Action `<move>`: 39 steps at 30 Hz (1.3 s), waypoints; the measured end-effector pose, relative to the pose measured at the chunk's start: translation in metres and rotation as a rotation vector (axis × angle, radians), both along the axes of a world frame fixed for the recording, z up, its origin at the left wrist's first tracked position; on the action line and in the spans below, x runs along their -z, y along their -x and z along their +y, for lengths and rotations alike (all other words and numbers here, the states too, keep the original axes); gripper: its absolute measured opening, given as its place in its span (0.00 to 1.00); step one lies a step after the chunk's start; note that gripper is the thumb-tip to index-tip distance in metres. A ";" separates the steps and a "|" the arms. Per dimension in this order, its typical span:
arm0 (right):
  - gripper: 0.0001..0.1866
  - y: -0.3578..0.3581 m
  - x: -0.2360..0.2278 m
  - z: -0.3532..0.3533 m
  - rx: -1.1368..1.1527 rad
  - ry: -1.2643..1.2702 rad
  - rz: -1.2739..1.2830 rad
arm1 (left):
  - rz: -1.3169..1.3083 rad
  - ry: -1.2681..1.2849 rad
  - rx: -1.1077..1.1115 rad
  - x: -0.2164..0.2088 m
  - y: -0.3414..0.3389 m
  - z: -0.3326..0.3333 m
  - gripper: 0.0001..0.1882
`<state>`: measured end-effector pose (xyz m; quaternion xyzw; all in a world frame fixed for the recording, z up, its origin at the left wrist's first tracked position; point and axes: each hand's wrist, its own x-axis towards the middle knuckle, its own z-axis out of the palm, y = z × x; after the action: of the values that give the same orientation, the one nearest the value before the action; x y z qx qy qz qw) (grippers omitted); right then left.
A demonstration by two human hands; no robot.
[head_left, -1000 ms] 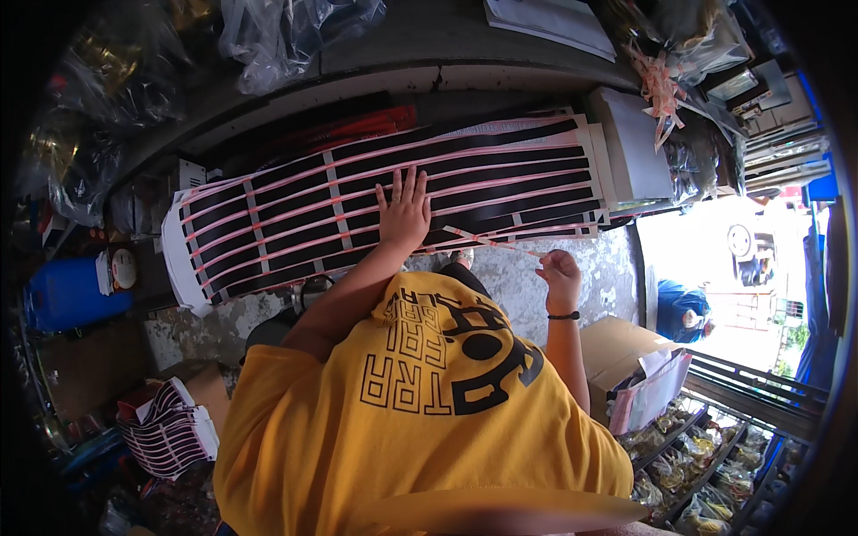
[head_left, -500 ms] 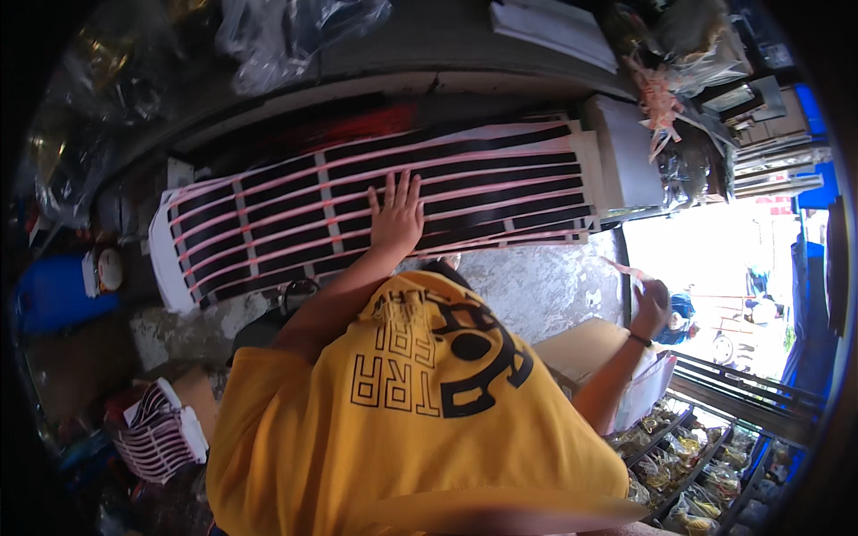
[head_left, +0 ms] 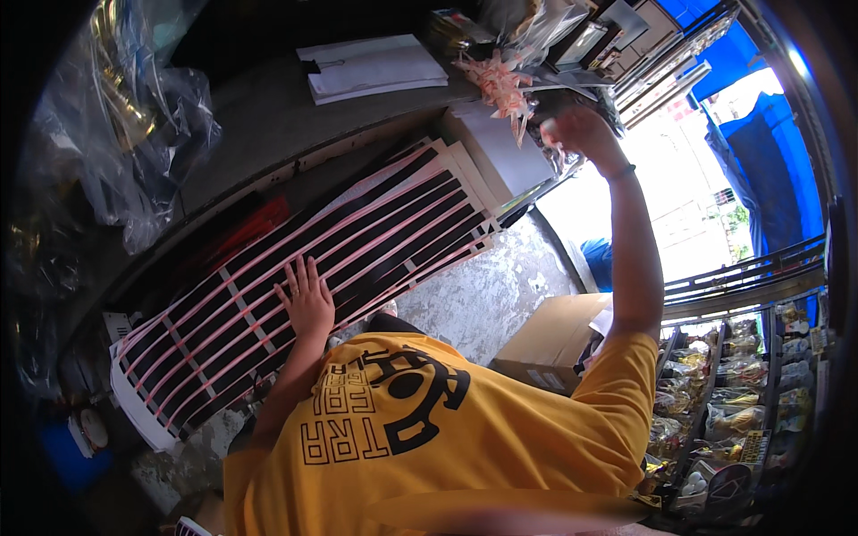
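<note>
My left hand (head_left: 308, 302) lies open, fingers spread, flat on a stack of black sheets (head_left: 295, 335) striped with pale pink bands. Pale cross strips join the bands, and the stack runs slantwise from lower left to upper right. My right hand (head_left: 585, 138) is raised at the upper right, its fingers curled and blurred. Something pale shows at its fingertips, too smeared to name. Just left of that hand, a tangled bunch of thin pinkish-white strips (head_left: 502, 85) hangs over the worktop edge.
White papers with a black clip (head_left: 375, 70) lie on the grey worktop. Clear plastic bags (head_left: 143, 116) hang at the left. A cardboard box (head_left: 545, 335) stands right of me, beside racks of bagged goods (head_left: 742, 384). Blue sheeting (head_left: 760, 152) hangs by the bright opening.
My right hand has risen from low on the right, where it held a thin pinkish strip, to beside the bunch. The view has turned; my left hand stays flat on the stack.
</note>
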<state>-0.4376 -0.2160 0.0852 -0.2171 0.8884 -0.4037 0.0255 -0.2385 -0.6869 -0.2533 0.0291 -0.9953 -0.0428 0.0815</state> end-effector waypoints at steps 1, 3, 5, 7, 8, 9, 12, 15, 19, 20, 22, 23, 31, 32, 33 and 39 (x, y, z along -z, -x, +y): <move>0.10 0.016 -0.006 -0.003 0.027 0.019 -0.016 | -0.021 -0.011 -0.005 -0.001 0.000 0.000 0.29; 0.11 0.044 -0.022 -0.012 0.222 0.107 -0.118 | -0.032 -0.036 -0.006 -0.004 0.000 0.001 0.28; 0.13 0.062 -0.032 -0.024 0.385 0.189 -0.211 | -0.055 -0.019 -0.013 -0.007 0.000 0.001 0.28; 0.14 0.081 -0.035 -0.039 0.365 0.216 -0.223 | -0.048 -0.066 -0.004 -0.009 -0.001 0.000 0.28; 0.16 0.087 -0.034 -0.045 0.383 0.213 -0.238 | -0.035 -0.049 0.004 -0.010 -0.002 -0.002 0.27; 0.17 0.094 -0.032 -0.051 0.387 0.212 -0.249 | -0.043 -0.058 0.002 -0.010 -0.002 -0.003 0.27; 0.20 0.112 -0.024 -0.062 0.367 0.225 -0.296 | -0.034 -0.065 -0.011 -0.010 -0.003 -0.006 0.27; 0.20 0.124 -0.019 -0.067 0.363 0.224 -0.296 | 0.008 -0.084 -0.009 -0.009 -0.004 -0.006 0.27; 0.24 0.135 -0.020 -0.072 0.340 0.194 -0.280 | 0.042 -0.064 -0.009 -0.009 -0.005 -0.005 0.26; 0.24 0.136 -0.021 -0.073 0.372 0.054 -0.165 | 0.038 -0.083 -0.010 -0.009 -0.005 -0.005 0.26; 0.25 0.138 -0.025 -0.074 0.453 -0.222 0.062 | 0.049 -0.061 -0.009 -0.009 -0.005 -0.005 0.26; 0.26 0.135 -0.027 -0.071 0.439 -0.159 0.058 | 0.044 -0.080 -0.009 -0.009 -0.005 -0.005 0.26; 0.34 0.121 -0.047 -0.050 0.284 0.011 -0.067 | 0.050 -0.074 -0.007 -0.009 -0.005 -0.004 0.26; 0.35 0.121 -0.049 -0.048 0.254 0.004 -0.063 | 0.052 -0.088 -0.003 -0.009 -0.005 -0.004 0.26; 0.35 0.120 -0.049 -0.047 0.144 -0.017 -0.051 | 0.054 -0.083 -0.001 -0.010 -0.005 -0.004 0.26; 0.36 0.127 -0.033 -0.050 -0.217 0.177 -0.253 | 0.056 -0.089 0.001 -0.010 -0.004 -0.003 0.27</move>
<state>-0.5646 -0.2658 0.1183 -0.2605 0.8104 -0.4994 0.1613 -0.2342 -0.6899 -0.2429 0.0310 -0.9898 -0.0879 0.1081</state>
